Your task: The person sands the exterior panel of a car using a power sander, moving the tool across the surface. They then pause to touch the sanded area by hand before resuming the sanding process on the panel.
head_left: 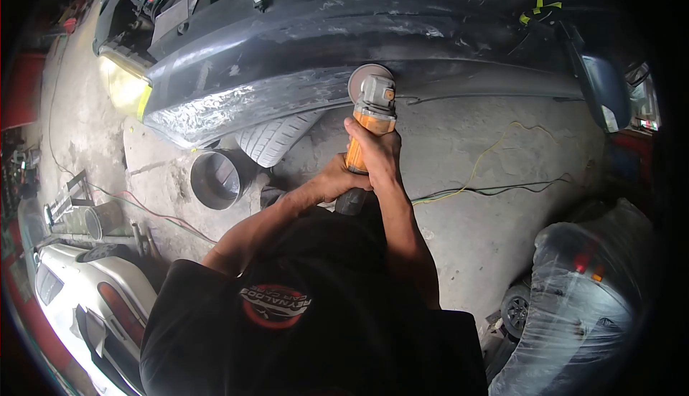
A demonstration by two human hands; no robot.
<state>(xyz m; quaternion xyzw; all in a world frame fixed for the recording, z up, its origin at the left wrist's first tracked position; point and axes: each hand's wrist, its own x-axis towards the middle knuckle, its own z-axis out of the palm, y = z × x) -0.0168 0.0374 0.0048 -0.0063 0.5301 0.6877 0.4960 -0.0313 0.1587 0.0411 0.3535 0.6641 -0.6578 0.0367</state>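
Both hands grip an angle grinder (372, 123) with an orange body and a grey metal head. My right hand (378, 153) is closed around the orange body just behind the head, thumb along its side. Lower down, my left hand (339, 178) wraps the rear of the grinder, whose dark end shows below the fingers. A round brownish disc (362, 80) on the head lies against or very close to the lower side of a dark car fender (287, 59). Whitish scuffed patches cover the fender, mostly left of the disc.
Under the fender stand a tyre (273, 140) and an open metal bucket (217, 179). Green and yellow cords (488, 188) cross the concrete floor. A white car (79, 281) is lower left, a plastic-covered vehicle (581, 288) lower right. A side mirror (599, 84) juts out on the right.
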